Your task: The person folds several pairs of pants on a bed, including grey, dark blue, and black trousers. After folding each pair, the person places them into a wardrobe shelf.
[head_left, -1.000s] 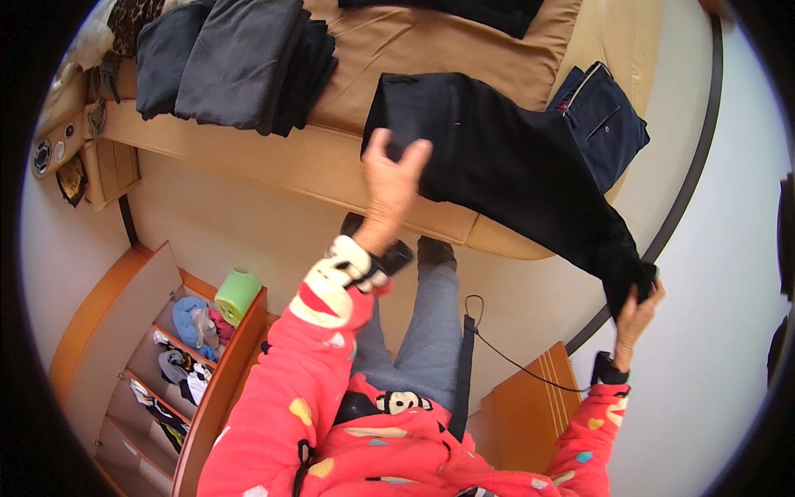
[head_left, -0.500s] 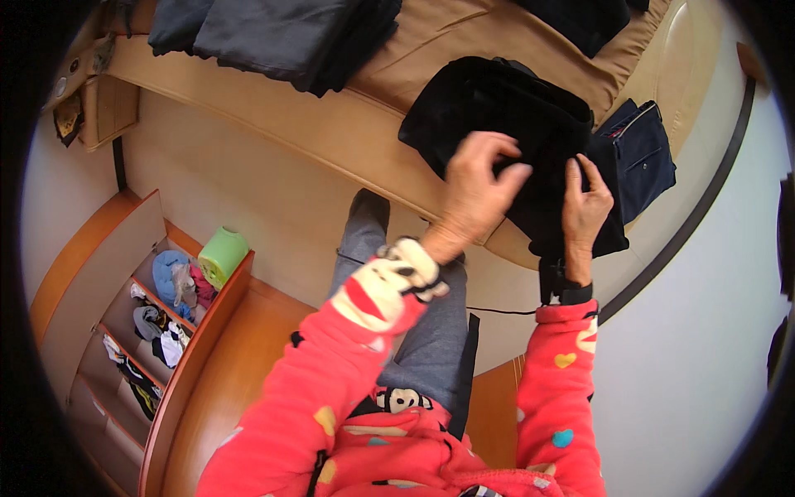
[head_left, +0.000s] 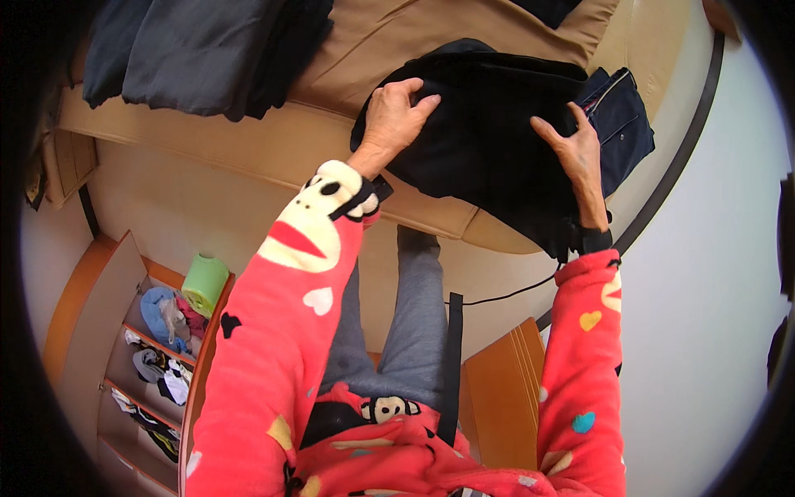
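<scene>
A black garment [head_left: 484, 124] lies partly folded on the bed, its near edge hanging over the front. My left hand [head_left: 396, 120] is over its left side, thumb and forefinger apart, with no cloth visible between them. At the right side my right hand [head_left: 580, 153] has thumb and forefinger spread in a V above the cloth. Its other fingers are partly hidden. A folded dark blue garment [head_left: 625, 132] sits just beyond the right hand, partly covered by the black one.
Dark folded clothes [head_left: 199, 58] lie at the far left of the tan bed [head_left: 364, 41]. Below left is an open compartmented drawer [head_left: 108, 373] with small clothes and a green container [head_left: 204, 283]. A black cable [head_left: 513, 294] hangs near my legs.
My left hand has moved left, away from my right hand. The black garment looks wider and flatter. The view has shifted slightly.
</scene>
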Demonstrator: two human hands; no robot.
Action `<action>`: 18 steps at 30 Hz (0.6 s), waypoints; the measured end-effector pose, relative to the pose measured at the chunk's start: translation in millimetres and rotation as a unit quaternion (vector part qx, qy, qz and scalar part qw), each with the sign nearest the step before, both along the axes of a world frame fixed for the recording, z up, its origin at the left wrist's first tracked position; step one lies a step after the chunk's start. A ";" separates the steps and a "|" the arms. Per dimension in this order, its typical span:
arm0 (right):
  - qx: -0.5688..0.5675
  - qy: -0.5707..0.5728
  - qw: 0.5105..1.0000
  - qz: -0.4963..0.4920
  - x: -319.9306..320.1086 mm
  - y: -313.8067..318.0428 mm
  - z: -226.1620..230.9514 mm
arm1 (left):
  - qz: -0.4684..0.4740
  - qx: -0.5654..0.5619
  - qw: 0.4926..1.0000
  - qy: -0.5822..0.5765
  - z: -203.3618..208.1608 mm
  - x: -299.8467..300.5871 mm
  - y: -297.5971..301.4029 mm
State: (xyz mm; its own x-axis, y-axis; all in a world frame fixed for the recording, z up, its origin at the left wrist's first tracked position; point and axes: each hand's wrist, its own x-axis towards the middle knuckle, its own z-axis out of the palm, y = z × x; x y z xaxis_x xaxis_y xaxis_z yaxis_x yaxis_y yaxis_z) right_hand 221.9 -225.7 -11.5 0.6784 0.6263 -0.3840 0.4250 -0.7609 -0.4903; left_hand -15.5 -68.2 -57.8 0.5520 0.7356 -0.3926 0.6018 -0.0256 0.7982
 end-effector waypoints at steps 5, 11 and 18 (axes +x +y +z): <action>0.009 0.131 0.990 -0.050 21.6 10.3 -21.5 | -0.137 -0.026 0.975 -0.173 8.4 -14.3 8.2; 0.033 0.247 0.966 -0.063 37.3 11.4 -27.6 | -0.053 -0.181 0.982 -0.020 2.7 -10.0 28.6; 0.039 0.204 0.975 -0.076 42.5 6.3 -37.4 | 0.016 -0.187 0.982 -0.020 -17.1 16.3 27.3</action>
State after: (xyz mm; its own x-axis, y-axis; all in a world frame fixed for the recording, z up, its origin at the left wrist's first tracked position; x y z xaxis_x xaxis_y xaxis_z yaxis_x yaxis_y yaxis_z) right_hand 264.5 -219.5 -48.9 0.5667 0.5677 -0.5971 0.0673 -0.7542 -0.6532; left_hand 0.8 -40.9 -74.9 0.5511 0.5614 -0.6174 0.5663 0.2918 0.7708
